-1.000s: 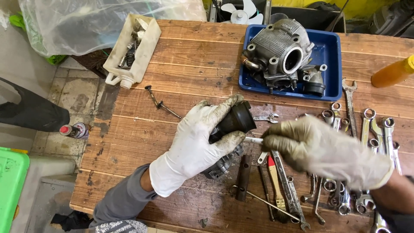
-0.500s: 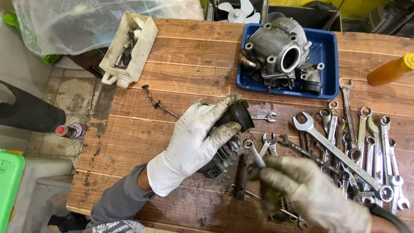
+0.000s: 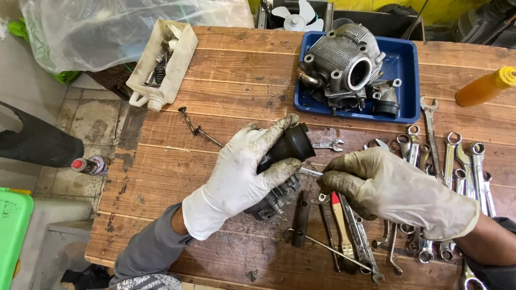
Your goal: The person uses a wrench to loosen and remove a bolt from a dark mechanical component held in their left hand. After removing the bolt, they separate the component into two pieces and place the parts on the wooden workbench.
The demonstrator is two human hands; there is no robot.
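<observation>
My left hand point(image 3: 239, 174), in a dirty white glove, grips a dark metal engine part with a black rubber intake sleeve point(image 3: 290, 146) above the wooden table point(image 3: 231, 80). My right hand point(image 3: 387, 188), also gloved, holds a slim metal tool point(image 3: 310, 172) whose tip touches the part just below the sleeve. The lower body of the part point(image 3: 271, 201) shows under my left palm. Most of the tool's handle is hidden in my right fist.
A blue tray point(image 3: 406, 72) with a grey cylinder head point(image 3: 341, 62) sits at the back. Several wrenches point(image 3: 457, 161) lie at the right, a red-handled screwdriver point(image 3: 338, 217) and a tube spanner point(image 3: 301, 217) below. White cut jug of parts point(image 3: 161, 62), two valves point(image 3: 196, 129), orange bottle point(image 3: 484, 87).
My right hand moved from the tools near the front edge up to the part and now holds the slim tool against it. My left hand keeps its grip.
</observation>
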